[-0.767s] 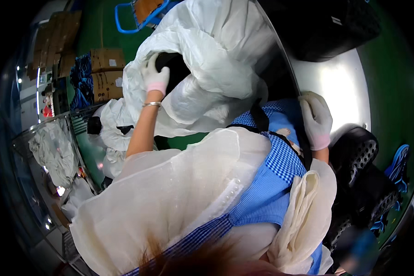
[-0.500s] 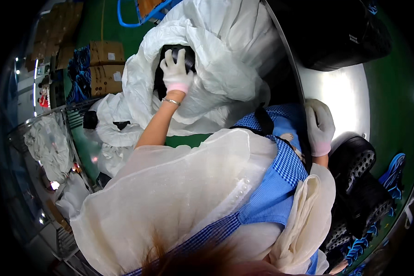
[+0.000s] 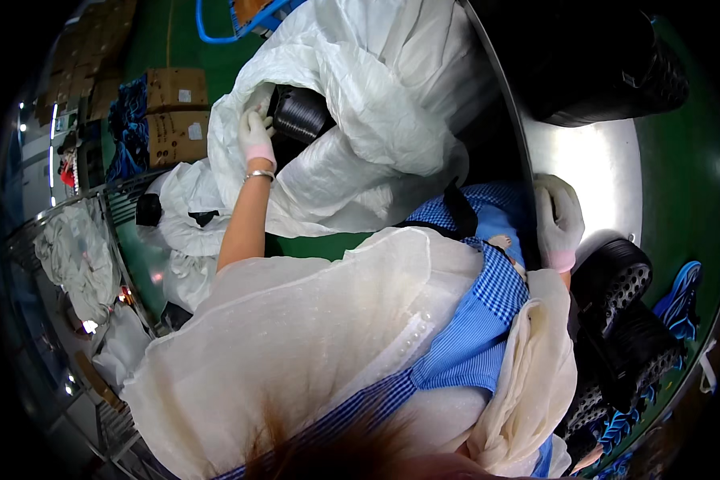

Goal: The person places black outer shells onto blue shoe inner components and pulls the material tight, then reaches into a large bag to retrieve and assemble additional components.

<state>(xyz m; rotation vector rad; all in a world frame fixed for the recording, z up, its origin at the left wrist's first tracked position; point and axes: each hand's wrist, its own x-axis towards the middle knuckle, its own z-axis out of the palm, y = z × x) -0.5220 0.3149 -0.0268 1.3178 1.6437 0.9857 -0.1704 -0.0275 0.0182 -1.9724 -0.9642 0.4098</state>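
My left hand (image 3: 257, 134), in a white glove with a pink cuff, is at the left rim of the mouth of a large white sack (image 3: 376, 104). Its fingers are curled onto the rim fabric. Beside the fingertips, a shiny black ribbed bundle (image 3: 302, 114) shows inside the opening; the rest of it is hidden. My right hand (image 3: 558, 216), gloved the same way, rests by the edge of a shiny metal table (image 3: 596, 152). Its fingers are loosely bent, the thumb stands apart, and nothing shows in its grasp.
Large black bundles (image 3: 592, 72) lie on the table's far side. Black pieces with holes (image 3: 616, 276) and blue-black patterned pieces (image 3: 680, 300) are at the right. Cardboard boxes (image 3: 178, 132) stand at the far left. A metal rack (image 3: 108, 210) with white bags is on the left.
My left hand has moved left, off the black bundle to the sack's rim. The opening is wider and more of the bundle shows. My right hand has stayed by the table edge.
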